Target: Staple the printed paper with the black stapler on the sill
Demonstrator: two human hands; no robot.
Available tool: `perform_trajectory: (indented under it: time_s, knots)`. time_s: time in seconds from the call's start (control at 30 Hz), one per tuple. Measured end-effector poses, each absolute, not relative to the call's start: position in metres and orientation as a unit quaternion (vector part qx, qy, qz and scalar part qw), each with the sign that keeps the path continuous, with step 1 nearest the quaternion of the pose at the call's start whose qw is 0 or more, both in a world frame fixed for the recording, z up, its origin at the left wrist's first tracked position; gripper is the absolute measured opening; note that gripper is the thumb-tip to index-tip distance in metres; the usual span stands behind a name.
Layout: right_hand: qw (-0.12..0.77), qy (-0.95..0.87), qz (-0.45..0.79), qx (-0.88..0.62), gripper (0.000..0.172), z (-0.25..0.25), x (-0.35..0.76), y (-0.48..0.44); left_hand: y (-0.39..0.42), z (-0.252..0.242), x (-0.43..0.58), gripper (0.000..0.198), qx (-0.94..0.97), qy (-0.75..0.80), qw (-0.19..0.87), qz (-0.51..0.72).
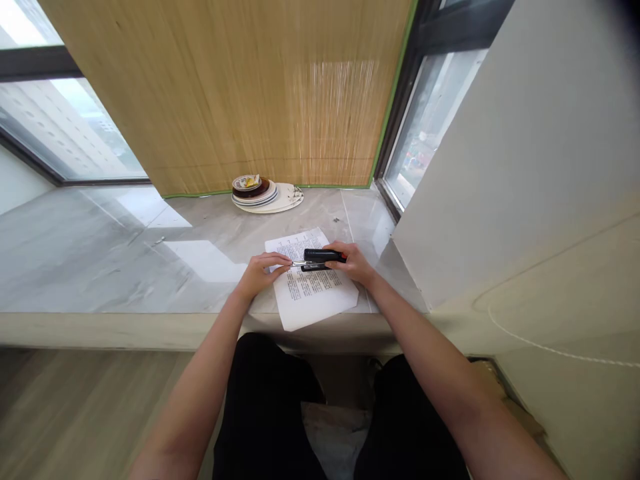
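My R hand (355,261) was closed round the back of the stapler (323,259), holding it just over the printed sheet (313,293) on the marble sill (100,267), prob. to steady it. L hand (260,273) pinched its metal front end, fingers curled, wrist low. Both forearms reached fwd, hands close w/ the stapler between.

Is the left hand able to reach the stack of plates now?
Probably yes: nothing stands on the ledge between the left hand and the stack of plates, though it now touches the stapler.
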State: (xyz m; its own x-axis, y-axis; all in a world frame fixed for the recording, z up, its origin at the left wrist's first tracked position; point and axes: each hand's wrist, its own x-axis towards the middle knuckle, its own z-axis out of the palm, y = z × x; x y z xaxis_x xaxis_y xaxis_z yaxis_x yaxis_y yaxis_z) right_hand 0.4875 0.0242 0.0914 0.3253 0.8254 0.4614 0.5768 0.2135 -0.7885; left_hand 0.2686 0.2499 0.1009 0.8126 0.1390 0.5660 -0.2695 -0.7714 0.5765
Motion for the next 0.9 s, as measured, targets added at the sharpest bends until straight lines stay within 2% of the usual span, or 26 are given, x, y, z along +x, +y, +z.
perform_trajectory:
  time_s: [0.2, 0.3, 0.37, 0.5, 0.63, 0.77, 0.9]
  knots:
    - [0.541, -0.567, 0.133, -0.607, 0.036, 0.094, 0.489, 0.023, 0.253, 0.094, 0.268, 0.017, 0.883, -0.010, 0.367, 0.292]
    - [0.528, -0.596, 0.153, -0.586, 0.040, 0.091, 0.488, 0.025, 0.252, 0.092, 0.270, 0.030, 0.886, 0.001, 0.371, 0.278]
    - [0.499, -0.630, 0.174, -0.569, 0.043, 0.089, 0.485, 0.027, 0.251, 0.093, 0.271, 0.036, 0.908, -0.015, 0.339, 0.247]
    - [0.426, -0.694, 0.203, -0.544, 0.047, 0.088, 0.478, 0.031, 0.250, 0.094, 0.275, 0.035, 0.946, -0.036, 0.254, 0.197]
    - [0.400, -0.706, 0.213, -0.543, 0.047, 0.086, 0.475, 0.033, 0.251, 0.094, 0.277, 0.033, 0.959, -0.045, 0.209, 0.184]
    - [0.446, -0.662, 0.207, -0.565, 0.046, 0.082, 0.478, 0.033, 0.253, 0.091, 0.279, 0.040, 0.960, -0.031, 0.202, 0.193]
    - [0.564, -0.495, 0.067, -0.657, 0.045, 0.081, 0.495, 0.025, 0.255, 0.085, 0.283, 0.040, 0.959, -0.016, 0.189, 0.210]
